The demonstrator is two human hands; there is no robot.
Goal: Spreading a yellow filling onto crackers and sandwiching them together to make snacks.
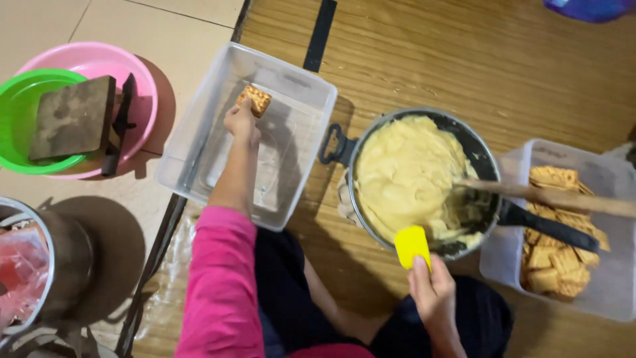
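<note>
The left hand (241, 121), on a bright pink sleeve (222, 285), reaches into a clear rectangular plastic container (199, 142) left of the frame's centre; its fingers pinch a square golden-brown biscuit (254, 100) at the biscuit's lower left corner, holding it above the container's upper part. The right hand (434, 293), at the lower middle right, has its fingers closed around a yellow flat spatula (411, 246), whose blade points up toward the rim of a dark metal pot (487, 159). The pot stands at the centre right on the wooden surface (424, 59) and is filled with thick pale yellow cream (404, 174). A wooden spoon (550, 197) rests in the cream, its handle running off to the right edge. Just right of the pot, a second clear plastic container (596, 298) holds a heap of the same biscuits (556, 258). At the upper left, a green bowl (16, 113) sits inside a pink bowl (99, 59) with a dark board (73, 118) laid across them.
</note>
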